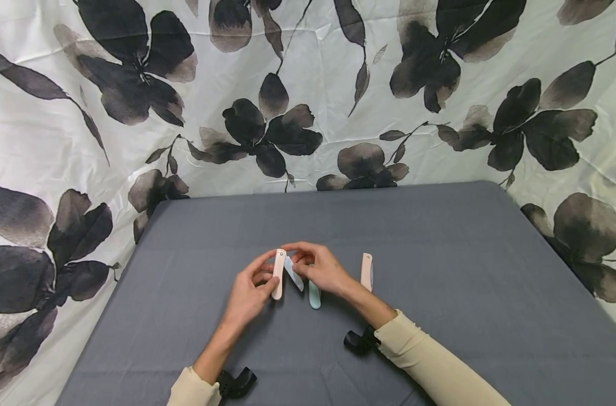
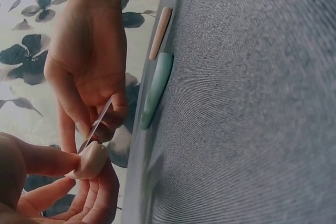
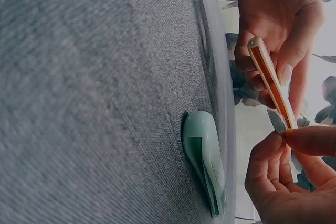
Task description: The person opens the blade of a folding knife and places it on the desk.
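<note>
L hand (image 1: pixel 247 290) has fingers + thumb closed on the handle (image 1: pixel 279 276) of a pale pink pocket knife, up in the air abv the counter (image 1: pixel 440 237), near the middle; pivot end points away from the person, slot side faces the R hand. R hand (image 1: pixel 325 268) is in a narrow pinch at the blade (image 1: pixel 295 276), w/ a fingertip at the pivot end. Blade stands partway out, at a sharp angle to the handle, tip back toward the person. Step in hand looks like working the blade on its hinge; can't tell if opening or closing. Next move prob. calls for a firm L grip w/ fingertips off the slot, + R fingers on the flat, guiding the blade thru its arc, edge kept clear of skin. Green pocket knife (image 1: pixel 315 296) lies on the counter just beside the R hand, approx. under it; looks folded. Second pink knife (image 1: pixel 366 272) lies farther right, partly hidden by the R forearm in the head view; neither is held.
</note>
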